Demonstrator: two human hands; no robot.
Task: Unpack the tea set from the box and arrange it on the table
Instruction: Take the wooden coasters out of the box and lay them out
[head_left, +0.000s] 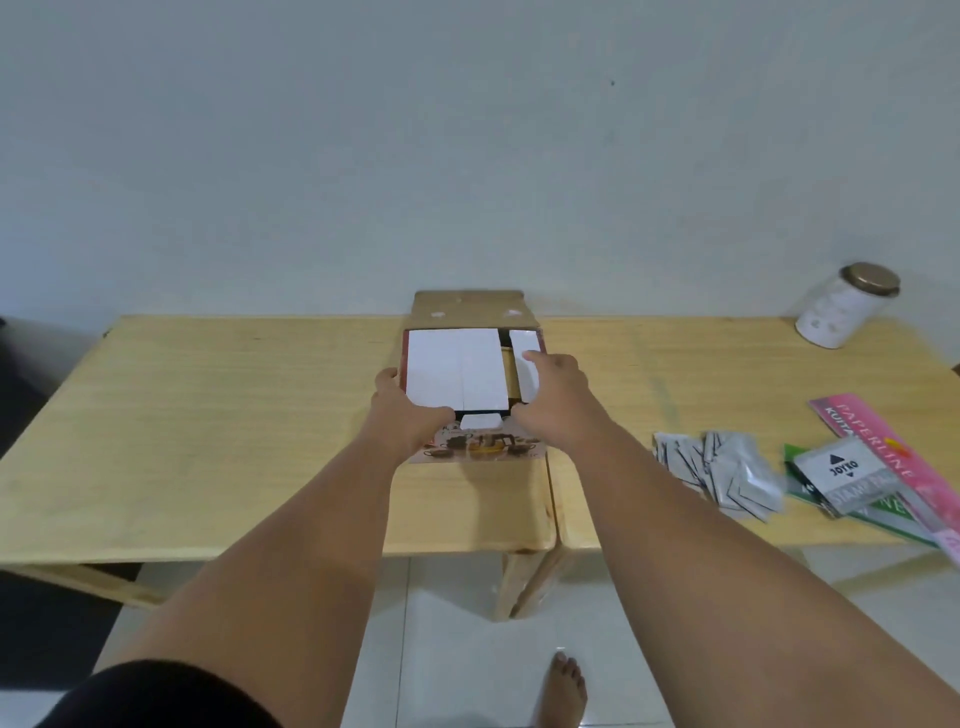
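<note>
— Where's the box (470, 374)?
— Mid-table (208, 441), lid flap up — bare wood to its left (packets (727, 473) lie right).
— Hands?
— Left hand (402, 410) curls on the box's near-left edge; right hand (550, 395) lies spread over a white insert (524, 364), grip seemingly loose.

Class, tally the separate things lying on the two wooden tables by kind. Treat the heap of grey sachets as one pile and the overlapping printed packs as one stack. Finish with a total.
Cardboard box, open: 1
Jar with metal lid: 1
Pile of grey sachets: 1
Stack of printed packs: 1
Total: 4
</note>
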